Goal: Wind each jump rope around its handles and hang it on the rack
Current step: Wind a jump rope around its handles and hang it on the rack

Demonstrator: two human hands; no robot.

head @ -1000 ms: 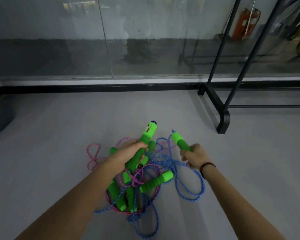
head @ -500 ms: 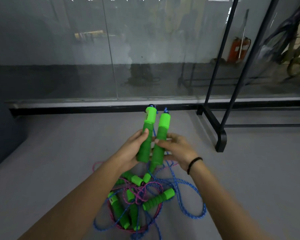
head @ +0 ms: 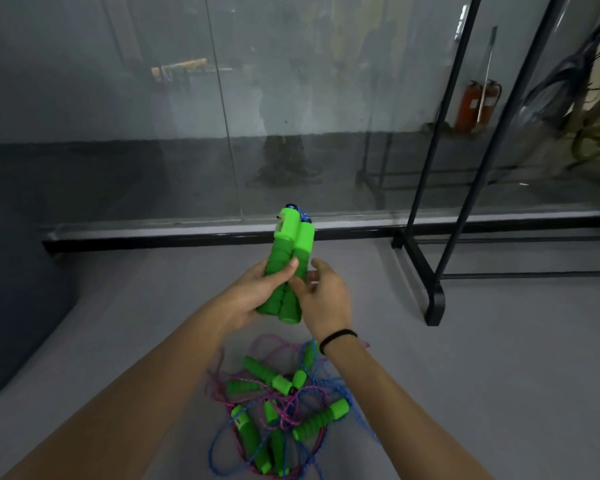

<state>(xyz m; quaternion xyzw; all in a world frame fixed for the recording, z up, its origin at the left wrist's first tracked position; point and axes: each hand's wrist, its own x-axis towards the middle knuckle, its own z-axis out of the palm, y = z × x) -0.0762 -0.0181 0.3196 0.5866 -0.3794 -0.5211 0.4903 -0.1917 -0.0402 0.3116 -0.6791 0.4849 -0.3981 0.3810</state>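
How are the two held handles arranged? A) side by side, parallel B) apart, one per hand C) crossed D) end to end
A: the left hand holds both green handles pressed together lengthwise, pointing the same way.

The two bright green ribbed handles [head: 286,268] in my left hand [head: 257,292] look like soft matt foam along the grips, with smoother, harder plastic at the caps. At lower centre the blue and pink cords [head: 290,414] are braided and rough. At right, the black rack frame [head: 433,303] is smooth painted metal. The grey floor [head: 499,375] is matt, while the glass wall [head: 153,116] above is glossy and reflective.
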